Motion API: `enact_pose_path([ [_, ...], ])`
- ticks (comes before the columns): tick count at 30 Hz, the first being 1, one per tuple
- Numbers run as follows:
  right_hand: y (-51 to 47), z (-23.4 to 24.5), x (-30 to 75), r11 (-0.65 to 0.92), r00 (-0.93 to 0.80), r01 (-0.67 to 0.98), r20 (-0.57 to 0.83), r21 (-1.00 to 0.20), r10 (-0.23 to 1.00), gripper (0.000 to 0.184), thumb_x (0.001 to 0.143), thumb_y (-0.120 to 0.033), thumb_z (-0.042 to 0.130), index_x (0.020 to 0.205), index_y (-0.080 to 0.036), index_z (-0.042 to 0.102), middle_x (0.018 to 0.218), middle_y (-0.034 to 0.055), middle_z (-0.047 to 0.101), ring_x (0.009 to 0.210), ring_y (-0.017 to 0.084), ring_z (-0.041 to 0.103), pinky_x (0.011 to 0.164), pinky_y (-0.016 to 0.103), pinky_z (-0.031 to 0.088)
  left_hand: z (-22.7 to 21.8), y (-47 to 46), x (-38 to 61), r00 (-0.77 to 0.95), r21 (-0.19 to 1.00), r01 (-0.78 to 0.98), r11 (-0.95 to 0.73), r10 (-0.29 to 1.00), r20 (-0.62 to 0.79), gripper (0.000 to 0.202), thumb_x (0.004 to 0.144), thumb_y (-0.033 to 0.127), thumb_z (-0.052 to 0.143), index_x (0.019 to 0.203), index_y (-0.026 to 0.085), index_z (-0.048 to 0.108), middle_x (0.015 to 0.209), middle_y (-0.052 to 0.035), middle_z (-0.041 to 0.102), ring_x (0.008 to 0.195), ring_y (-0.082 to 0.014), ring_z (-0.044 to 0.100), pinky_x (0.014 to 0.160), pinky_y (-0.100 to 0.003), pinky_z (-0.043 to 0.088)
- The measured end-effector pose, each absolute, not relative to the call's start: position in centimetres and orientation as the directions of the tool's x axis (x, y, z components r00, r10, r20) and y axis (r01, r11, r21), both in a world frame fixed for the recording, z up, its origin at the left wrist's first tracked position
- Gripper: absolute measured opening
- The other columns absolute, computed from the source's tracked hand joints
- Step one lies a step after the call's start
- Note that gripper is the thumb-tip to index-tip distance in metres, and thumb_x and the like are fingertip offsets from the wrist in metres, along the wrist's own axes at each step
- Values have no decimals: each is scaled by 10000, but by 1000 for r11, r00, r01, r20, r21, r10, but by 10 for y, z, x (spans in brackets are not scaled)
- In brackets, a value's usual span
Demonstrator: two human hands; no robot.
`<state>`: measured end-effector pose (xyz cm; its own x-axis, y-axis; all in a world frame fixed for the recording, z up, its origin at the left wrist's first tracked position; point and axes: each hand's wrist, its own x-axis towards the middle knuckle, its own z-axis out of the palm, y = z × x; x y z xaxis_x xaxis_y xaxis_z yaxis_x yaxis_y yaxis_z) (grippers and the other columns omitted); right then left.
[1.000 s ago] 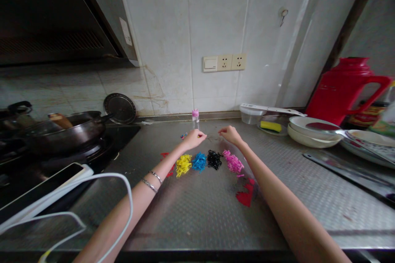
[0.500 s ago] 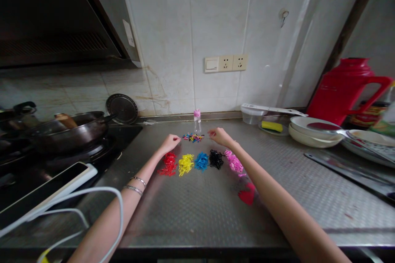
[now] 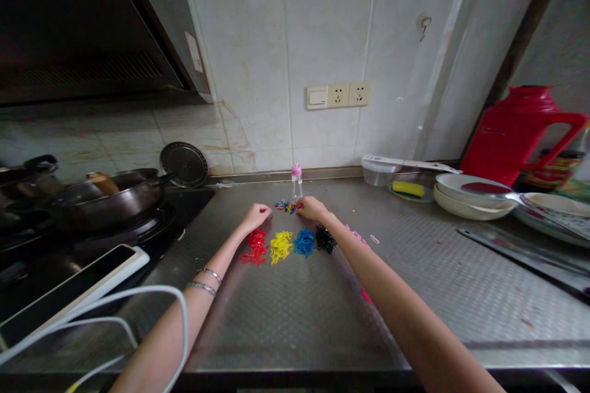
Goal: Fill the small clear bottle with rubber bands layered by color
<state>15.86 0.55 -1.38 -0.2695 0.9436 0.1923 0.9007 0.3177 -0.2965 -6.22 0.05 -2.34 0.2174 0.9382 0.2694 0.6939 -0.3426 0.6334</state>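
Both arms [image 3: 205, 282] outstretched, left grip [image 3: 258, 216] curled, right grip [image 3: 310, 207] at multicoloured pile [image 3: 286, 205], closure unclear

Front counter [image 3: 288, 313] free; bottle [image 3: 296, 186] behind pile [image 3: 284, 205]

two slim silver-coloured bracelets [image 3: 201, 287] on left forearm [image 3: 197, 305]; left hand [image 3: 256, 217], right hand [image 3: 313, 208] bare

Head-worn view, facing forward and down, close above counter [image 3: 286, 319]
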Motion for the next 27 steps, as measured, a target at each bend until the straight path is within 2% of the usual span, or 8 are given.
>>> enact_pose_path([
  [3, 8, -17, 159, 324, -266, 885, 210, -335, 941, 203, 737, -238, 534, 879, -188, 669, 891, 75, 660, 839, 175, 591, 689, 198, 409, -24, 0, -62, 219, 626, 698, -347, 936, 275, 271, 701, 255, 455, 744, 111, 681, 748, -62, 679, 723, -168, 588, 684, -246, 411],
  [9, 12, -16, 169, 334, -202, 792, 297, -511, 933, 241, 721, -129, 514, 893, -147, 681, 872, 77, 675, 825, 168, 602, 732, 207, 423, -23, -1, -62, 218, 630, 695, -346, 937, 274, 266, 698, 255, 460, 743, 114, 681, 749, -61, 680, 726, -170, 591, 675, -243, 408],
  [15, 8, -14, 180, 217, -77, 625, 217, -750, 973, 292, 681, -117, 566, 959, -122, 654, 802, 65, 680, 616, 129, 608, 557, 187, 469, -22, -5, -61, 224, 629, 694, -352, 935, 276, 273, 699, 261, 455, 747, 114, 681, 758, -65, 681, 724, -173, 591, 673, -247, 404],
  [19, 6, -18, 182, 198, -59, 571, 201, -797, 978, 275, 658, -120, 595, 924, -133, 667, 798, 53, 675, 582, 110, 586, 491, 164, 465, -20, -7, -61, 204, 644, 690, -329, 943, 263, 265, 689, 260, 461, 737, 121, 681, 739, -57, 679, 718, -171, 587, 669, -245, 405],
  [27, 2, -31, 189, 212, -84, 393, 195, -895, 977, 255, 661, -189, 611, 899, -112, 664, 649, 13, 635, 519, 74, 522, 478, 160, 456, -25, -4, -63, 213, 647, 682, -340, 939, 269, 287, 703, 288, 453, 726, 111, 678, 690, -46, 667, 673, -158, 575, 632, -237, 399],
])
